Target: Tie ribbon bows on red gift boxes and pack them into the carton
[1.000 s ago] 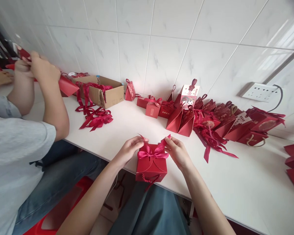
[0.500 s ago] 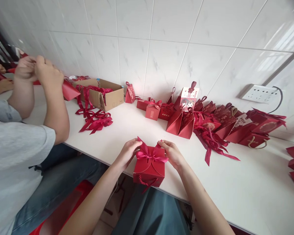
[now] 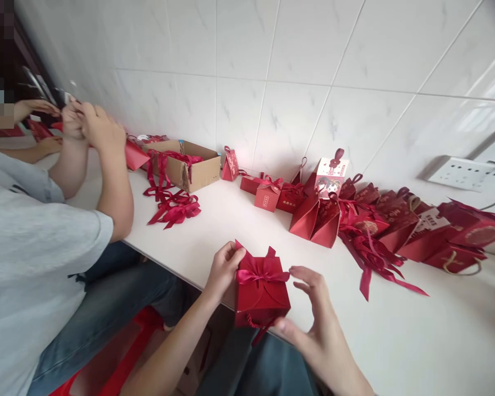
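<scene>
A red gift box (image 3: 263,300) stands at the table's front edge, right before me. Across its top lies a pink-red ribbon bow (image 3: 264,275), two tails pointing toward the wall. My left hand (image 3: 224,270) pinches the left tail of the ribbon between thumb and fingers. Beside the box's right side, my right hand (image 3: 313,316) is spread wide, its thumb near the front corner and its fingers near the bow's right loop. A dark red cord handle (image 3: 258,325) hangs at the box's front.
A cardboard box (image 3: 200,168) of ribbons stands by the tiled wall, loose ribbons (image 3: 175,209) in front. Several red gift boxes (image 3: 313,223) line the wall, with a ribbon pile (image 3: 371,256) before them. At left, a co-worker's hands (image 3: 93,124) are raised.
My right hand has let go of the right ribbon tail and opened beside the box. My left hand still pinches its tail. The view has shifted left.
</scene>
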`<state>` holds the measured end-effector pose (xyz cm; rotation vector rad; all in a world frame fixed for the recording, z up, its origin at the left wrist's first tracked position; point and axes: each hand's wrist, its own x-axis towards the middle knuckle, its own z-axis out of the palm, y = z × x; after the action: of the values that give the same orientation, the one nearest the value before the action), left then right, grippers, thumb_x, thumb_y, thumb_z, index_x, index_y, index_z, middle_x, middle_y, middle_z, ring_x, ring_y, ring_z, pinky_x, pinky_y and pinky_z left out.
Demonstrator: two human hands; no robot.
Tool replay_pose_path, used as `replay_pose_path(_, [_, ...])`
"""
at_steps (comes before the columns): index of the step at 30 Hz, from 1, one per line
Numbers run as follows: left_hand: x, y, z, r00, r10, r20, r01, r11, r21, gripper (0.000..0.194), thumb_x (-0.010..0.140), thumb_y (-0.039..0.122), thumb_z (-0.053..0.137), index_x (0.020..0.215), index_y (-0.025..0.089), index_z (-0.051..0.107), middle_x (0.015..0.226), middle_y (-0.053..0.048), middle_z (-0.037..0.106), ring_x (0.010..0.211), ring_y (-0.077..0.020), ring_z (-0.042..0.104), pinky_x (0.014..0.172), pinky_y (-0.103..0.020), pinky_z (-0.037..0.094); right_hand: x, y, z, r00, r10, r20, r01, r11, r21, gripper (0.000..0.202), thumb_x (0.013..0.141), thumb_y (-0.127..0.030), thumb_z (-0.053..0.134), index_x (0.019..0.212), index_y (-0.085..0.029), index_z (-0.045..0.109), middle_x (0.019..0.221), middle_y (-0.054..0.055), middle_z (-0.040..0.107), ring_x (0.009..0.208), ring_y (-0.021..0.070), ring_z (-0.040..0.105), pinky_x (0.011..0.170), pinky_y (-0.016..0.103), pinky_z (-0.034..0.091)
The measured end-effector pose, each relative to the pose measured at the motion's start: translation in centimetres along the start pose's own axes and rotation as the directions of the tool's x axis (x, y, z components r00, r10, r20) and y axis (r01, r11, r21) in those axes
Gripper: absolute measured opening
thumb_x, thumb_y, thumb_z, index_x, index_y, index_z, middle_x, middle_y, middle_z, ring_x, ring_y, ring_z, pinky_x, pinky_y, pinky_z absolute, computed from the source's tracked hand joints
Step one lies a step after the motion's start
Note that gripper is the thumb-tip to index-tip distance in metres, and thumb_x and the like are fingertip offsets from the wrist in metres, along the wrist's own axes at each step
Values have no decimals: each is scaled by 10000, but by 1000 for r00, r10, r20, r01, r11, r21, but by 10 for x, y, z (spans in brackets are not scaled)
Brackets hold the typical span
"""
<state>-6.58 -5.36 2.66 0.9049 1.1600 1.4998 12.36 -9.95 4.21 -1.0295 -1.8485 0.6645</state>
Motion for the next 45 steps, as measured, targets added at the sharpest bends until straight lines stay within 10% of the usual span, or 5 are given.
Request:
replay_pose_path(16, [-55, -7, -1, 980, -17, 200, 14, 1000, 13, 220, 778, 353, 574, 668, 187, 480, 658, -2, 610, 653, -152, 594, 667, -258, 454, -2, 33, -14, 909, 167, -382, -191, 981, -25, 380, 837, -461, 535, 1140, -237, 487, 1212, 121, 510, 1159, 302, 500, 944, 567, 440])
replay_pose_path(24, [-69, 30, -22, 536, -184, 824, -94, 957, 275, 109, 787, 244, 597, 705, 171, 589, 1060, -90, 691, 1009, -224, 623, 897, -319, 435, -8, 14, -21, 908, 188, -375, -203, 979, 0, 276, 878, -408, 507, 1107, -253, 508, 1220, 90, 500, 1181, 243, 480, 978, 490, 429])
replay_pose_path(31, [-43, 39, -15, 971, 88, 221, -207, 772, 601, 274, 851, 412, 498, 678, 202, 466, 626, 33, 481, 628, -131, 468, 622, -244, 364, -14, 0, -7, 952, 19, -305, -86, 974, -209, 244, 882, -356, 521, 1095, -239, 503, 1108, 95, 495, 1062, 237, 522, 857, 442, 507])
replay_pose_path(40, [-50, 16, 1, 901, -119, 418, -172, 786, 594, 307, 882, 441, 439, 723, 189, 513, 642, 34, 455, 605, -124, 444, 556, -215, 360, -15, -1, 14, 973, -177, -148, 86, 872, -482, 455, 844, -245, 593, 1258, -190, 412, 1205, 155, 457, 1110, 276, 508, 866, 461, 511])
replay_pose_path(45, [-64, 37, 4, 668, -261, 696, -305, 758, 577, 246, 879, 348, 485, 891, 224, 696, 950, -33, 666, 911, -192, 606, 820, -251, 452, -15, 4, 6, 965, -217, -150, 119, 866, -485, 259, 859, -93, 505, 1095, -198, 506, 1105, 117, 548, 1059, 241, 547, 842, 416, 516])
